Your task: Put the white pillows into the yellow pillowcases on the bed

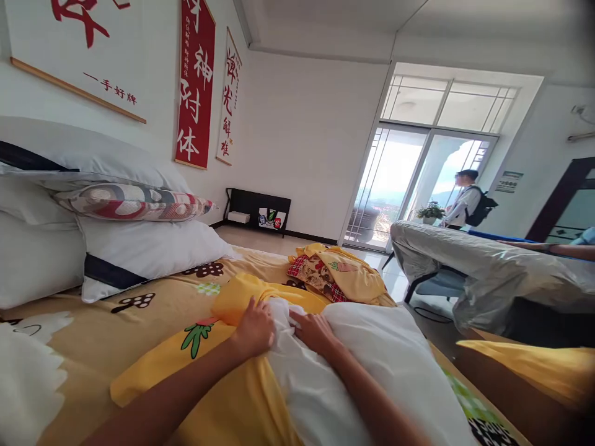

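Note:
A white pillow (pixel 390 347) lies at the front of the bed, partly against a yellow pillowcase (pixel 209 378) with a carrot print. My left hand (pixel 255 327) is closed on the pillowcase's bunched edge, where yellow cloth meets white. Just to its right, my right hand (pixel 312 331) grips a gathered end of the white pillow, its index finger reaching toward the left hand. Folds of cloth hide some of the fingertips. Whether the pillow's end is inside the pillowcase I cannot tell.
Stacked pillows (pixel 153 248) stand at the left by the wall. Folded yellow and red cloth (pixel 344 272) lies at the bed's far edge. A low black shelf (pixel 253 204) is beyond. At right are a plastic-covered table (pixel 488 260) and a person with a backpack (pixel 465 198).

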The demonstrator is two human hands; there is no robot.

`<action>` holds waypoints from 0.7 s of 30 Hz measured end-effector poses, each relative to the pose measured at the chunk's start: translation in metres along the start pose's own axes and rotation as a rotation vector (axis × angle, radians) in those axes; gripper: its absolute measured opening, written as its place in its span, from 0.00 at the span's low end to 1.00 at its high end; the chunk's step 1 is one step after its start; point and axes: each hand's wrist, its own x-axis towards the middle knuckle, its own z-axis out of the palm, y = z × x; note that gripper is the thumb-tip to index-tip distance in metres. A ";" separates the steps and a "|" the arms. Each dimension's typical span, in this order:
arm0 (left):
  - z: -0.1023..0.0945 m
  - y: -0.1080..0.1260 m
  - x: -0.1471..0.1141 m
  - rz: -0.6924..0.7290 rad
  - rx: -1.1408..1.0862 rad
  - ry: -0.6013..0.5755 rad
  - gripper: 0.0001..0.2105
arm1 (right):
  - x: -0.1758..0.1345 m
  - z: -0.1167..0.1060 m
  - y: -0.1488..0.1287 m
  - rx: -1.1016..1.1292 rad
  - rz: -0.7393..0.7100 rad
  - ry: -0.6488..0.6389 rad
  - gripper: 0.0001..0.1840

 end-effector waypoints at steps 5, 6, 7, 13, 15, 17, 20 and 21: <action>0.002 -0.025 0.029 -0.232 -0.108 0.066 0.15 | -0.035 -0.011 -0.009 -0.089 -0.144 0.039 0.19; 0.004 -0.026 0.031 -0.241 -0.125 0.075 0.15 | -0.038 -0.010 -0.010 -0.110 -0.168 0.052 0.20; 0.005 -0.026 0.031 -0.250 -0.134 0.078 0.16 | -0.039 -0.008 -0.010 -0.131 -0.190 0.062 0.21; 0.018 -0.025 0.042 -0.299 -0.071 -0.034 0.16 | -0.037 0.009 -0.017 -0.197 -0.241 0.037 0.25; 0.024 -0.027 0.046 -0.311 -0.058 -0.042 0.15 | -0.037 0.012 -0.022 -0.209 -0.236 0.037 0.25; 0.027 -0.028 0.050 -0.306 -0.052 -0.024 0.14 | -0.037 0.015 -0.028 -0.226 -0.245 0.028 0.23; 0.022 -0.024 0.056 -0.285 -0.040 0.046 0.13 | -0.035 0.019 -0.041 -0.223 -0.302 0.020 0.19; 0.018 -0.021 0.059 -0.275 -0.034 0.076 0.12 | -0.034 0.021 -0.046 -0.216 -0.321 0.024 0.17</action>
